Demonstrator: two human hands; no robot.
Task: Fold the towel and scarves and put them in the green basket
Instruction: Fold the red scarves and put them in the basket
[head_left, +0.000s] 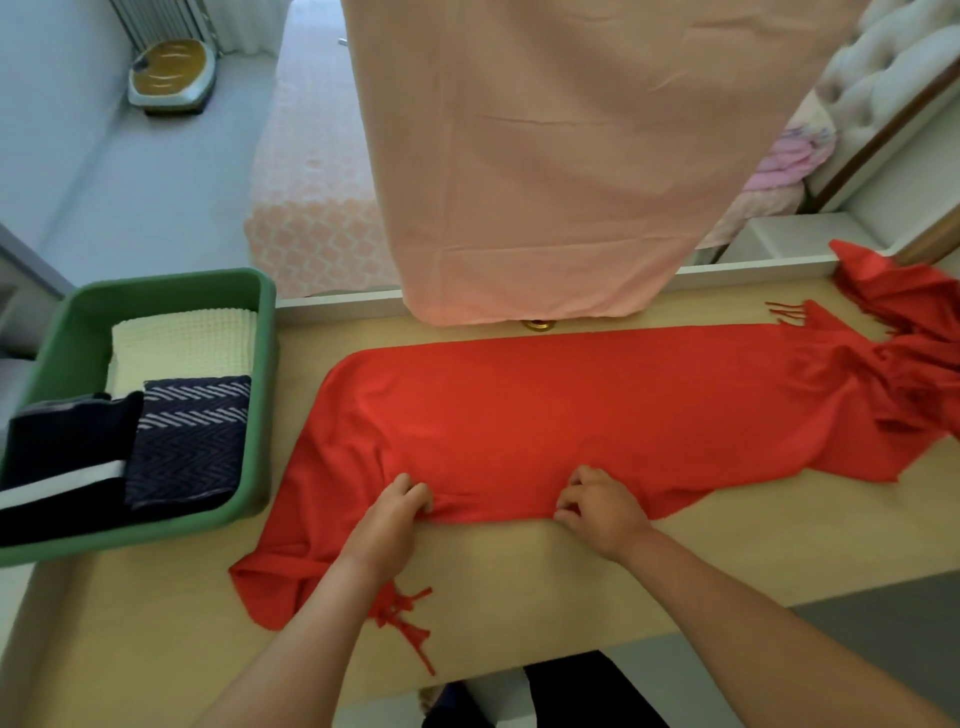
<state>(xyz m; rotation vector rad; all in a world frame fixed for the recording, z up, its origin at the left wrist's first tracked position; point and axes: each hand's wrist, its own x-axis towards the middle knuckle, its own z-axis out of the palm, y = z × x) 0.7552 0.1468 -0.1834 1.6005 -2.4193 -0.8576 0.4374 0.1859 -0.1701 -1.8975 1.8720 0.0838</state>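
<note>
Red scarf (571, 410) lies flat on the bench (753, 540), long axis left-right, right in front of me; both hands are on its near edge. Left hand (397, 517) has its fingers curled and pinches the cloth; right hand (597, 506) does the same just to the right; bare scarf edge runs between them. Hands sit left of the scarf's middle, so most of the length runs off to the right. Right end is bunched and rumpled at the far right corner, fringe (789, 312) showing; left end trails toward the near left, its fringe (410, 618) beside my left forearm.

My read: next move is a lengthwise fold, near edge carried over to the far edge; it turns on keeping both pinches in line with the long axis, or the fold goes skewed. The bunched right end probably needs flattening first.

Green basket (260, 405) is at the left end of the bench, its right wall just beside the scarf's left edge; left hand is the nearer one for the drop. Inside: cream towel (182, 348) folded at the far side; navy patterned scarf (192, 441) folded, near right, overlapping the towel; dark scarf with white stripe (67, 457) near left. Spare room looks tight, so I'd guess the red one goes on top.
</note>
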